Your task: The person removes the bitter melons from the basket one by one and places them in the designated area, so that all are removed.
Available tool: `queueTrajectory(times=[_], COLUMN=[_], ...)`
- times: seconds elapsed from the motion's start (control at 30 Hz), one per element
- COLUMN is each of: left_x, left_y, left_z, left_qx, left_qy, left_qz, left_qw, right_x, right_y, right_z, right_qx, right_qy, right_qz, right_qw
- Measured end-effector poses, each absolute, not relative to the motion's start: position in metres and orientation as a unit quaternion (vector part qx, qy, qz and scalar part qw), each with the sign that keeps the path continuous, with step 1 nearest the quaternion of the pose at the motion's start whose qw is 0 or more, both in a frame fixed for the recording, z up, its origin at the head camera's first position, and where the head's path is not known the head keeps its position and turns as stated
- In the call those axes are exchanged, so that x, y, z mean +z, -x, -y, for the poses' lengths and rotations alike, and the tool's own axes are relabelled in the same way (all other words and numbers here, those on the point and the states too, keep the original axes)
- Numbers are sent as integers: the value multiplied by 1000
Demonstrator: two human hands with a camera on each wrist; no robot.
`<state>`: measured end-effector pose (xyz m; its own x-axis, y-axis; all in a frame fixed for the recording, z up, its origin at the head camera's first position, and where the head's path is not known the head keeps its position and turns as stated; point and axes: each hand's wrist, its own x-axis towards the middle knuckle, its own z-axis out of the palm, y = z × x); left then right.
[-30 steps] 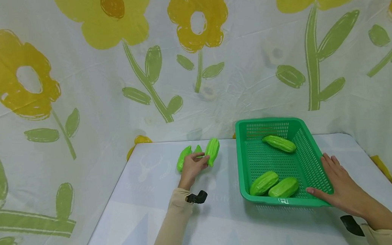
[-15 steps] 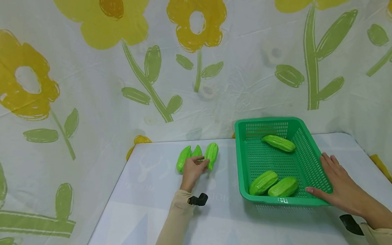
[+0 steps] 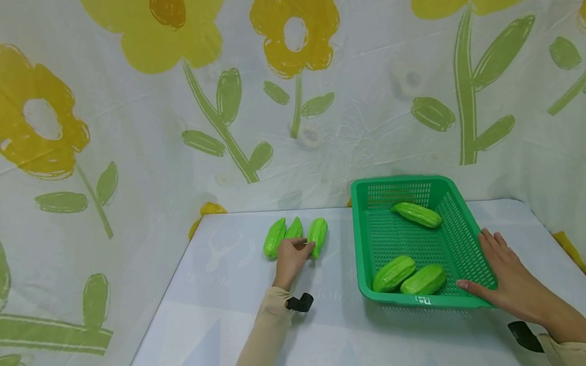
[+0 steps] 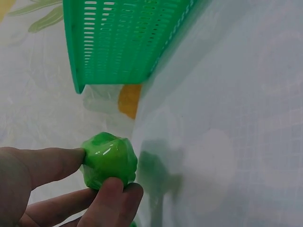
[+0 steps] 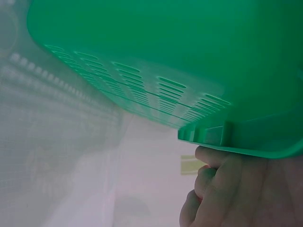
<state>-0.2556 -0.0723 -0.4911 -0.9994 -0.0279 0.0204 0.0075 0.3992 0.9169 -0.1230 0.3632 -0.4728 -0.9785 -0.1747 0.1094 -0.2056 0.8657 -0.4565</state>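
Note:
My left hand (image 3: pixel 293 258) pinches a light green ridged gourd (image 3: pixel 318 237) between thumb and fingers, close over the table at the back. The left wrist view shows this gourd (image 4: pixel 110 161) end-on, its shadow falling on the table beside it. Just left of the hand lie two similar gourds, one whole gourd (image 3: pixel 275 238) and a second gourd (image 3: pixel 294 228) partly hidden by the fingers. My right hand (image 3: pixel 516 278) rests along the right rim of a green plastic basket (image 3: pixel 359 240), fingers straight and thumb over the front corner. In the right wrist view, fingers (image 4: pixel 54 165) are absent; the basket's slotted wall (image 5: pixel 142 90) fills the top.
Three more green gourds lie inside the basket: a slim gourd (image 3: pixel 418 215) toward the back, and a plump gourd (image 3: pixel 394 273) beside another gourd (image 3: pixel 424 280) at the front. Behind the white table (image 3: pixel 191 337) hangs a flower-patterned curtain (image 3: pixel 360 127).
My left hand has come slightly nearer and lower with its gourd, showing more of the gourd behind the fingers. The right hand and basket stay put.

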Motion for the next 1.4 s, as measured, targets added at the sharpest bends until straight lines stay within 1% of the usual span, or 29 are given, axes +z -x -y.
queueTrajectory(times=[0.47, 0.73, 0.93, 1.4], left_x=[-499, -500, -500, -491], left_y=[256, 257, 255, 249], left_z=[69, 67, 65, 63], left_qx=[-521, -517, -489, -451], left_qy=[-13, -13, -9, -7], left_qz=[853, 855, 871, 889], left_qw=[22, 30, 51, 73], right_x=[-475, -473, -473, -474], right_y=[123, 123, 123, 123], right_z=[-363, -362, -362, -364], right_qx=[238, 240, 239, 240], right_qy=[-99, -96, -95, -102], right_qz=[966, 965, 966, 965], right_qw=[38, 33, 32, 33])
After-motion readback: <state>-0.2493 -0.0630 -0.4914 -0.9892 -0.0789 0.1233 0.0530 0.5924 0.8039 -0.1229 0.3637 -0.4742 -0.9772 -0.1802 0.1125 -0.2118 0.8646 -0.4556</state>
